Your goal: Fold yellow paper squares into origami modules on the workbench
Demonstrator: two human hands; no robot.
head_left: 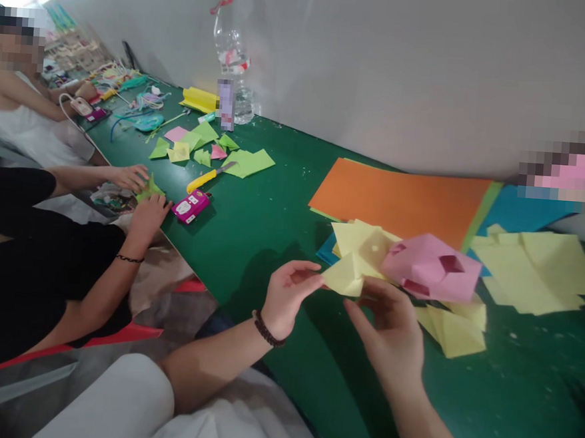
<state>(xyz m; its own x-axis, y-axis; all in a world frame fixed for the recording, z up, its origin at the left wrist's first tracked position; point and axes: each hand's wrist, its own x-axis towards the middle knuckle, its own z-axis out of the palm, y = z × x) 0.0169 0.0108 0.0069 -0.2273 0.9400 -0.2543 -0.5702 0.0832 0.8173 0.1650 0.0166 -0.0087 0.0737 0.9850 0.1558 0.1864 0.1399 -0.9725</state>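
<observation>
Between thumb and fingers, my left hand [290, 295] pinches one corner of a folded yellow paper piece [344, 276]. My right hand [390, 326] is at the piece's other side, its fingers bent and the thumb apart from them; whether the fingertips grip the paper is hidden. Just behind lie more yellow folded papers [366, 241]. A pink folded-paper ball [434, 265] with dark openings rests beside them. Under and in front of the ball are further yellow folded pieces [458, 327].
Orange sheets [399, 193], blue paper [528, 209] and a stack of yellow paper [539, 269] lie along the wall. To the left are a yellow craft knife [210, 176], a purple box [192, 205], green scraps [251, 163] and a bottle [234, 55]. A co-worker's hands [148, 195] fold green paper.
</observation>
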